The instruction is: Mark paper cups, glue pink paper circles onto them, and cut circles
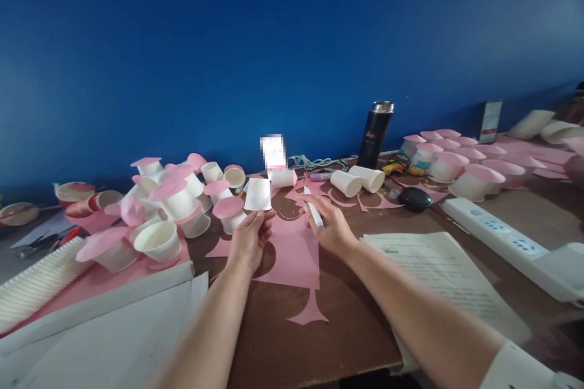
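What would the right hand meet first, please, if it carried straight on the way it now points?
Probably the white paper cup lying on its side just beyond the pen that the right hand holds, though depth is hard to judge; pink paper scraps lie between them.

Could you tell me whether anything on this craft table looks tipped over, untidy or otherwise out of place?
Yes. Two paper cups lie on their sides near the black flask, which stands upright. Pink paper scraps lie scattered across the table. The left hand holds a white cup; the right hand grips a pen.
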Available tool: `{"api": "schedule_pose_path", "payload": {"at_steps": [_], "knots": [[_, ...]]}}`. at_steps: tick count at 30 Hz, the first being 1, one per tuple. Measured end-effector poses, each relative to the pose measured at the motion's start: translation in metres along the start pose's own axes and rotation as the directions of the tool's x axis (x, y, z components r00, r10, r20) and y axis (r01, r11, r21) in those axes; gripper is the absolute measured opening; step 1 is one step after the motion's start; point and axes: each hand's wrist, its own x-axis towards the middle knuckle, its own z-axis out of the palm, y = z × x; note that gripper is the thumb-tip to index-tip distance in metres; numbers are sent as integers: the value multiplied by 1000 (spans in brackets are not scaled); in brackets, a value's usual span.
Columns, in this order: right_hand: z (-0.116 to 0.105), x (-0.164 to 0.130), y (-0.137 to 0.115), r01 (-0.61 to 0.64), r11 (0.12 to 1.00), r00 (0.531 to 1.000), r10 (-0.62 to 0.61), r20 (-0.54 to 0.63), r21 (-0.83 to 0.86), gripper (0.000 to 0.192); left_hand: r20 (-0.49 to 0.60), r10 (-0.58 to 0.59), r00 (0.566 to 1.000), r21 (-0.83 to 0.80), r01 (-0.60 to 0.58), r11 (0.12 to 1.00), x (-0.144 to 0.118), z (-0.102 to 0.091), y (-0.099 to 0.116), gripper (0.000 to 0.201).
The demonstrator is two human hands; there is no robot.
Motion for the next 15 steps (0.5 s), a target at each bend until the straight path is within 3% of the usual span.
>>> {"api": "schedule_pose_path", "payload": {"at_steps": [7,15], "knots": [[1,-1,2,-11,1000,1000,11,23,-3,43,23,62,998,44,-63,997,5,-4,-5,33],[1,-1,-1,-15,1000,999,16,32,-6,37,59,109,992,275,-122,954,7,-5,-4,33]]}}
